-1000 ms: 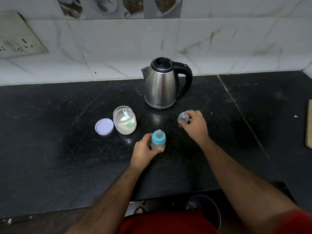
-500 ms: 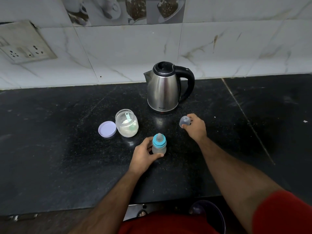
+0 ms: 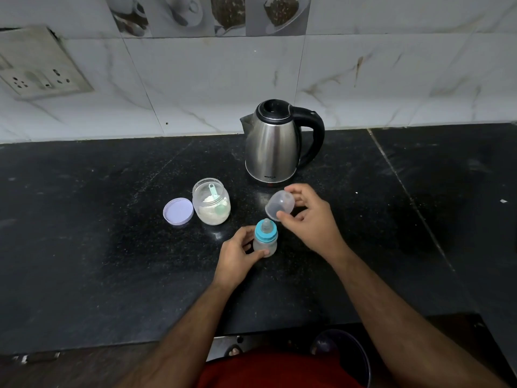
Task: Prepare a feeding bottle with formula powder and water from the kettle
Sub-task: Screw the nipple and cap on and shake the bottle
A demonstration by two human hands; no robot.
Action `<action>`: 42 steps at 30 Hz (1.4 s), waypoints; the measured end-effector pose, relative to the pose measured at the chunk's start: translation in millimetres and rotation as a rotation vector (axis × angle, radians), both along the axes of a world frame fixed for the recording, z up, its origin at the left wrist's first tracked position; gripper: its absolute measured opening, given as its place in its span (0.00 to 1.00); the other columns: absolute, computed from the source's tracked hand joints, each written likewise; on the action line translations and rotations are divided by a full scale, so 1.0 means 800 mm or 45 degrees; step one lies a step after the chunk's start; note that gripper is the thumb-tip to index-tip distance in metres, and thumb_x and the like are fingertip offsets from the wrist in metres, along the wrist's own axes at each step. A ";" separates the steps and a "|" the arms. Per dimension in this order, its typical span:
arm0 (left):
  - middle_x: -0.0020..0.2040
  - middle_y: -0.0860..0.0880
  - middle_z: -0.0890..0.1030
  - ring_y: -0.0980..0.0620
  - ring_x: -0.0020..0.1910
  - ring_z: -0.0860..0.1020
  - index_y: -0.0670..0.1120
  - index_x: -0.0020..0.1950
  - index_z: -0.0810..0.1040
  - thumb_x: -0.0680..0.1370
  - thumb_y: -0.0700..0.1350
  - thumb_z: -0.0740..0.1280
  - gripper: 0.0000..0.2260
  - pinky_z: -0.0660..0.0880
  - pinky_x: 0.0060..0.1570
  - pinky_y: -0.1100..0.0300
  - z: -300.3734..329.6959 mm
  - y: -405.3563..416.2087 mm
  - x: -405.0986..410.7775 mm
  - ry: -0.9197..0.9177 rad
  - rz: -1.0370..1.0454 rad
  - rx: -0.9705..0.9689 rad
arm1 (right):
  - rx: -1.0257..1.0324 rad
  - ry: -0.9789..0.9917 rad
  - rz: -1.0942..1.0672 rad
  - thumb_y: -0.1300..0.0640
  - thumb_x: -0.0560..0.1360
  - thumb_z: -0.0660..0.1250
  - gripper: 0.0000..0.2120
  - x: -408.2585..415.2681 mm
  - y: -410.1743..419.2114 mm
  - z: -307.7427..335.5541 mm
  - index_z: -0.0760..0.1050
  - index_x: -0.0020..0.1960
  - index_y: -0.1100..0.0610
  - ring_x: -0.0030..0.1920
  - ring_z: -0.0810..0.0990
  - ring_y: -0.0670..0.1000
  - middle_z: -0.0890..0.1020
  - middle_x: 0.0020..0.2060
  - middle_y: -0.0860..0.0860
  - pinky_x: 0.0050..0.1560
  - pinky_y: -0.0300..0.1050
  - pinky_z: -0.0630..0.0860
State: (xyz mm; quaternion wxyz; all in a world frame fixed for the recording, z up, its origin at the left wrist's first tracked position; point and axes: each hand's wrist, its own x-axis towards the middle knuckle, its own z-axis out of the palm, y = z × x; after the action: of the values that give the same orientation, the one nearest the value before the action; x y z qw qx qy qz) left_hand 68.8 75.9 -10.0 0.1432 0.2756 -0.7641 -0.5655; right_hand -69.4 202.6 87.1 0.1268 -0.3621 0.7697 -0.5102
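One head-worn camera looks forward and steeply down, near the black counter [image 3: 112, 247].

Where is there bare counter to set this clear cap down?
Right of the kettle and the right hand, the counter is bare. Also left of the purple lid. Crowded between jar, kettle and bottle.

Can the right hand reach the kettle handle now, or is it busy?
Probably not yet: the right hand holds the clear cap. The path to the kettle handle looks free once the cap is set down.

Brushed steel kettle [image 3: 270, 148], glossy black stone counter [image 3: 112, 247], clear plastic cap [image 3: 279, 205]
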 end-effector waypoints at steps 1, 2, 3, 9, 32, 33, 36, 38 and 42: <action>0.57 0.61 0.80 0.63 0.60 0.78 0.58 0.60 0.75 0.69 0.40 0.79 0.25 0.75 0.64 0.61 -0.002 0.000 0.000 0.013 0.004 0.002 | 0.034 0.034 0.048 0.59 0.70 0.76 0.21 0.007 0.002 -0.002 0.74 0.59 0.49 0.51 0.81 0.41 0.80 0.50 0.39 0.42 0.37 0.79; 0.58 0.59 0.81 0.62 0.60 0.79 0.57 0.61 0.75 0.70 0.40 0.79 0.25 0.75 0.64 0.58 -0.004 0.000 0.001 0.023 0.007 0.003 | 0.069 0.075 0.086 0.58 0.70 0.76 0.22 0.012 0.003 -0.006 0.74 0.60 0.49 0.52 0.80 0.41 0.80 0.51 0.39 0.41 0.38 0.79; 0.58 0.58 0.82 0.61 0.60 0.79 0.56 0.61 0.76 0.70 0.40 0.79 0.24 0.76 0.64 0.57 -0.005 0.000 0.001 0.031 0.009 0.005 | 0.101 0.117 0.116 0.58 0.70 0.76 0.22 0.016 0.003 -0.011 0.74 0.60 0.50 0.53 0.80 0.42 0.80 0.52 0.40 0.42 0.38 0.79; 0.56 0.55 0.83 0.60 0.58 0.81 0.52 0.61 0.77 0.70 0.41 0.79 0.23 0.77 0.62 0.53 -0.007 -0.001 0.000 0.058 -0.001 0.017 | 0.248 0.260 0.204 0.57 0.70 0.74 0.23 0.023 -0.001 -0.029 0.74 0.63 0.51 0.55 0.77 0.42 0.79 0.57 0.44 0.49 0.29 0.70; 0.56 0.56 0.84 0.62 0.57 0.81 0.48 0.62 0.79 0.70 0.42 0.79 0.22 0.77 0.61 0.57 -0.014 -0.006 0.001 0.058 -0.025 -0.029 | 0.287 0.301 0.148 0.57 0.69 0.76 0.26 0.023 -0.005 -0.050 0.76 0.65 0.51 0.58 0.77 0.44 0.80 0.58 0.46 0.57 0.40 0.74; 0.56 0.56 0.83 0.62 0.57 0.80 0.49 0.62 0.79 0.70 0.42 0.79 0.22 0.77 0.62 0.57 -0.013 -0.006 0.001 0.056 -0.029 -0.036 | 0.293 0.310 0.137 0.57 0.69 0.76 0.26 0.026 -0.006 -0.051 0.75 0.65 0.51 0.59 0.76 0.44 0.80 0.59 0.46 0.59 0.41 0.74; 0.56 0.58 0.83 0.63 0.58 0.80 0.51 0.62 0.78 0.70 0.42 0.78 0.22 0.77 0.62 0.56 -0.011 -0.008 0.002 0.045 -0.056 -0.073 | 0.326 0.336 0.121 0.56 0.69 0.75 0.27 0.030 -0.007 -0.050 0.74 0.66 0.52 0.61 0.75 0.45 0.78 0.61 0.46 0.61 0.46 0.75; 0.58 0.57 0.83 0.62 0.59 0.79 0.51 0.64 0.77 0.71 0.43 0.78 0.23 0.77 0.63 0.54 -0.011 -0.009 0.003 0.032 -0.078 -0.094 | 0.352 0.350 0.118 0.55 0.69 0.75 0.27 0.032 -0.008 -0.049 0.73 0.67 0.52 0.62 0.74 0.46 0.78 0.61 0.46 0.62 0.49 0.75; 0.62 0.55 0.81 0.61 0.62 0.78 0.52 0.69 0.74 0.72 0.47 0.77 0.26 0.75 0.64 0.55 -0.008 -0.012 0.009 -0.001 -0.135 -0.177 | 0.389 0.263 0.083 0.53 0.70 0.75 0.33 0.040 -0.009 -0.054 0.66 0.72 0.50 0.64 0.73 0.46 0.75 0.65 0.46 0.62 0.45 0.73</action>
State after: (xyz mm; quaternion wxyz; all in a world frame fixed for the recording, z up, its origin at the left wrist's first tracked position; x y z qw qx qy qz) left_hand 75.9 66.6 -16.7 0.1314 0.2246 -0.8149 -0.5178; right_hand -37.8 195.4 43.8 0.1172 -0.4139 0.8350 -0.3431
